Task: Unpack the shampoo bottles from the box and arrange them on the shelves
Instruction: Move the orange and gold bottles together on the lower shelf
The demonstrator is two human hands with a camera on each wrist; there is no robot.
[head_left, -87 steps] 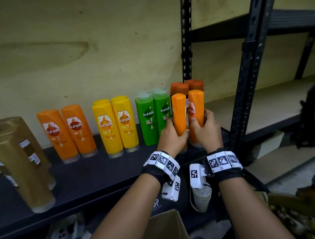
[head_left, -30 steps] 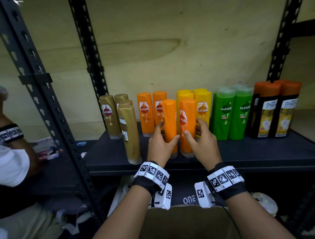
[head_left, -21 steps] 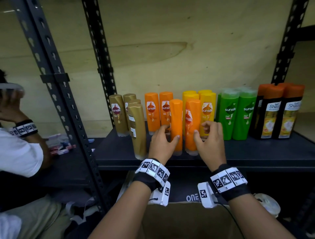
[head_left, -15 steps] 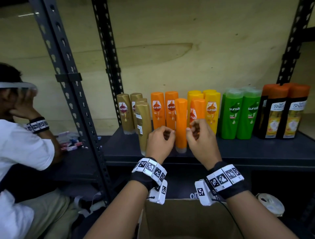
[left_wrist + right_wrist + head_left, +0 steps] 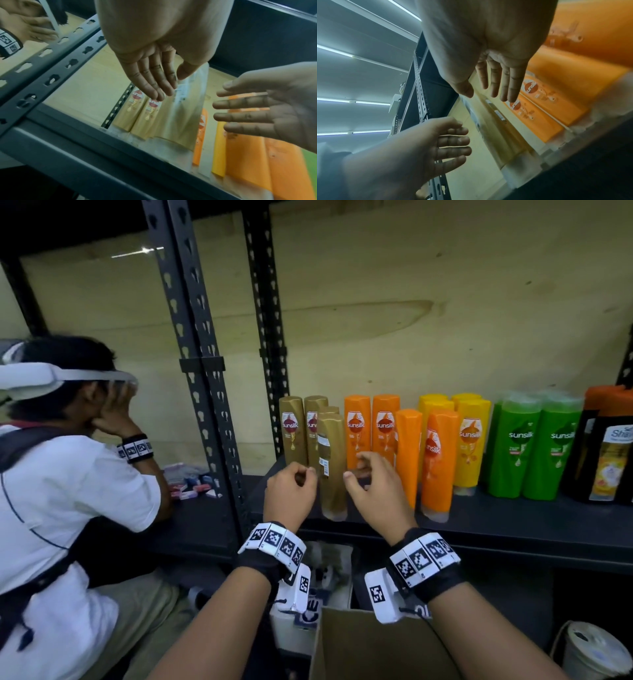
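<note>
Shampoo bottles stand in colour groups on the black shelf (image 5: 479, 529). Two orange bottles (image 5: 438, 463) stand free at the front of the orange group. A gold bottle (image 5: 331, 474) stands alone in front of the gold pair, label side away. My left hand (image 5: 301, 477) and right hand (image 5: 359, 474) flank this gold bottle, both holding nothing. The left wrist view shows the left hand (image 5: 157, 86) with straight fingers over the gold bottle (image 5: 181, 119). In the right wrist view the right hand (image 5: 496, 86) is likewise spread beside it. The cardboard box (image 5: 376, 645) sits below my wrists.
Yellow bottles (image 5: 469, 440), green bottles (image 5: 534, 446) and black-and-orange bottles (image 5: 609, 446) fill the shelf to the right. A perforated upright (image 5: 202, 405) stands left of the gold bottles. A seated person in a white shirt (image 5: 61, 474) is at the far left. A white bucket (image 5: 596, 652) sits on the floor.
Both hands set the two orange bottles down in front of the orange group, let go and moved left to the front gold bottle. The view has turned left.
</note>
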